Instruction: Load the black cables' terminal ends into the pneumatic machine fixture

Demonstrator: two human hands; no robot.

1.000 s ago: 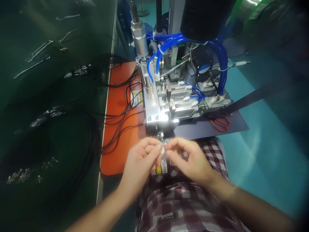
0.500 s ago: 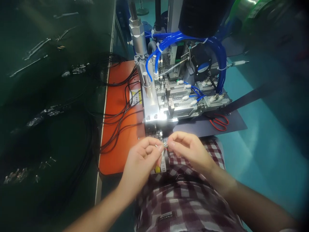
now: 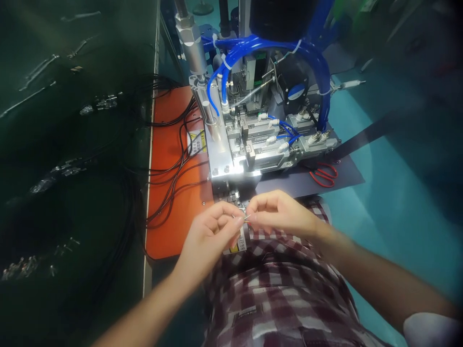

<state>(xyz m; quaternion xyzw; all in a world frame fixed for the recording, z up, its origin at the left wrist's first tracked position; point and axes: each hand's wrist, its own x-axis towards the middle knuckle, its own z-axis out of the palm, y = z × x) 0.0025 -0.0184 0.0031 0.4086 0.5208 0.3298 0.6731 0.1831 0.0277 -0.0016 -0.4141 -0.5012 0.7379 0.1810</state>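
Observation:
Both of my hands meet in front of the machine's near end, fingertips almost touching. My left hand (image 3: 213,233) is closed in a pinch on small thin metal pieces (image 3: 246,218), too small to name. My right hand (image 3: 277,214) pinches at the same pieces from the other side, its fingers pressed together. Just beyond the fingers is the metal pneumatic machine (image 3: 226,161), with a narrow track (image 3: 231,196) coming out of its near end. Part of a label with a yellow mark (image 3: 237,243) shows below my left fingers.
An orange base plate (image 3: 173,231) carrying black cables (image 3: 181,178) lies at the left. On the dark table (image 3: 90,217) are several small metal parts (image 3: 67,168). Red-handled scissors or snips (image 3: 324,175) rest right of the machine. Blue air hoses (image 3: 260,44) arch over it.
The view has shifted slightly, so the machine appears further left. My right hand has turned a little flatter; both hands stay pinched together at the small metal pieces.

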